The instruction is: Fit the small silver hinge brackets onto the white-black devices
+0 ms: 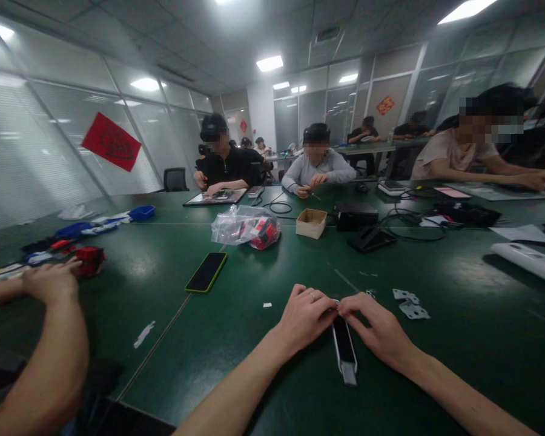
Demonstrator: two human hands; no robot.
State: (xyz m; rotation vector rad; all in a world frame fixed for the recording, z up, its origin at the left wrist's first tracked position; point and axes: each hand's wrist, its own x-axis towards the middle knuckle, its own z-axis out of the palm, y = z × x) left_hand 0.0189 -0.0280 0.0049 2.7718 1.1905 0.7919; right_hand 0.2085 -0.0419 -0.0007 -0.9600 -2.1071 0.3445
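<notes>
Strip (344, 342) — L hand (305, 318) + R hand (379, 327) pinch far end.

1. i take this for a shared office workroom.
2. i see glass partitions (22, 139), bright ceiling panels (269, 63) and a black office chair (175, 180).
3. from here i make out people (318, 166) seated around a large green table (245, 278) scattered with cables (279, 209).

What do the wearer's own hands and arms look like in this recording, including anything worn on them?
Both hands are ungloved. The left hand wears a thin, silvery ring; none shows on the right hand. No sleeve, watch or bracelet is visible.
</notes>
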